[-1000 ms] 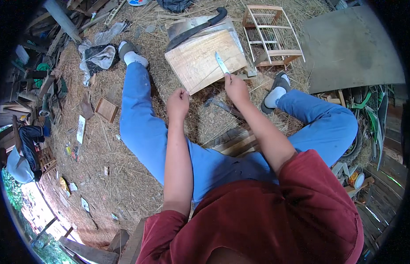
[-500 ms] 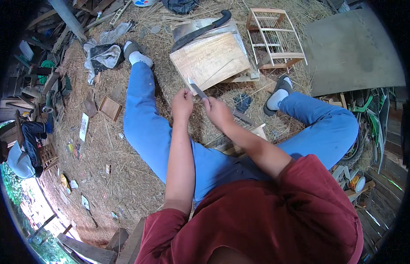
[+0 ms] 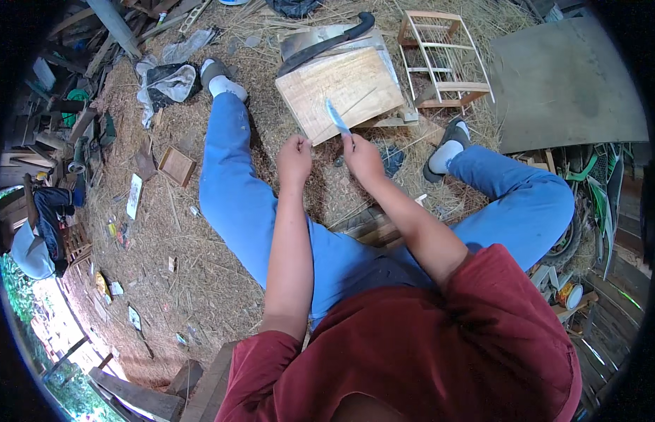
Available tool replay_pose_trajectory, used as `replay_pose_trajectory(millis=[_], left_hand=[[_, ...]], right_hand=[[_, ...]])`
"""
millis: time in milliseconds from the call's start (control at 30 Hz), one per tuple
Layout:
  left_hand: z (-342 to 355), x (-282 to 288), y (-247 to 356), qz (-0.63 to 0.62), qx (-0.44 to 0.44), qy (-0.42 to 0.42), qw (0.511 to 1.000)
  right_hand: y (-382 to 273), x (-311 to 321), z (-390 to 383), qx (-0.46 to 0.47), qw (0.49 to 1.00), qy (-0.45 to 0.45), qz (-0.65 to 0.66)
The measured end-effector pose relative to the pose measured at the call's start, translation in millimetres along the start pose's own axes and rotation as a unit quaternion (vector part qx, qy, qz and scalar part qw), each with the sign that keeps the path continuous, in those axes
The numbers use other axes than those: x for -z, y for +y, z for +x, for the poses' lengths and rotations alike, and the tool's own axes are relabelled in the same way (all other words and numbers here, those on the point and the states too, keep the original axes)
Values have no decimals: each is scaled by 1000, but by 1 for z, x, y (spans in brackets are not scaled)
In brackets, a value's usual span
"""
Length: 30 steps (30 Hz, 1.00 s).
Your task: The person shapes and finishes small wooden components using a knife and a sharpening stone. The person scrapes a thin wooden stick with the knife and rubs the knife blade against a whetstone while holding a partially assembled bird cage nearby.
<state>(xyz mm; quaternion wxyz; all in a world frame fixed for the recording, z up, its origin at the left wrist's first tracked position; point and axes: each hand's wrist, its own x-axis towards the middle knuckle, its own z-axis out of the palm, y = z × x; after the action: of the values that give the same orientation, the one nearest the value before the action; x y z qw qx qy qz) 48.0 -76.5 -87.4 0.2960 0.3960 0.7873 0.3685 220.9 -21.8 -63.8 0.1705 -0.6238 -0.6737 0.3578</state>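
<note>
My right hand (image 3: 359, 155) is closed round the handle of a knife (image 3: 334, 111), whose light blade points up over the lower part of a pale wooden board (image 3: 345, 81). My left hand (image 3: 295, 159) is pinched closed at the board's near left corner, on something too small to make out. A thin stick (image 3: 358, 102) lies slanting across the board. Beyond it a long dark blade with a hooked black handle (image 3: 361, 28) lies on a grey slab (image 3: 296, 42). A small openwork wooden frame (image 3: 445, 46) stands to the right of the board.
My outstretched legs (image 3: 225, 169) flank the board on straw-strewn ground. A large grey sheet (image 3: 552, 77) lies right, above green vehicle parts (image 3: 598, 179). A shallow wooden box (image 3: 176, 167) and crumpled sacks (image 3: 169, 88) lie left. Another person (image 3: 42, 232) is at the far left edge, among piled scrap wood.
My right hand with the knife moved down and left towards my left hand, then back up and slightly right, the blade tilting more upright again. My left hand stayed near the board's corner.
</note>
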Motion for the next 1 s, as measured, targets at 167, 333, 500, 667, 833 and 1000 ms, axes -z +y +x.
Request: replay_pose_trajectory(millis=[167, 333, 500, 667, 833, 1000], left_hand=[[0, 3, 1, 13, -2, 9, 1000], [-6, 10, -3, -19, 35, -10, 999], [-9, 17, -21, -116, 63, -20, 991], [1, 0, -13, -134, 81, -24, 987], [2, -4, -9, -135, 79, -13, 988], [-6, 5, 22, -270, 172, -36, 947]], right_hand=[[-8, -19, -39, 65, 995, -69, -27], [-11, -5, -26, 61, 993, -84, -50], [-12, -5, -26, 59, 994, -70, -66], [-3, -4, -18, 28, 998, -58, -13], [9, 0, -2, 31, 999, -19, -26], [14, 6, 2, 27, 998, -30, -44]])
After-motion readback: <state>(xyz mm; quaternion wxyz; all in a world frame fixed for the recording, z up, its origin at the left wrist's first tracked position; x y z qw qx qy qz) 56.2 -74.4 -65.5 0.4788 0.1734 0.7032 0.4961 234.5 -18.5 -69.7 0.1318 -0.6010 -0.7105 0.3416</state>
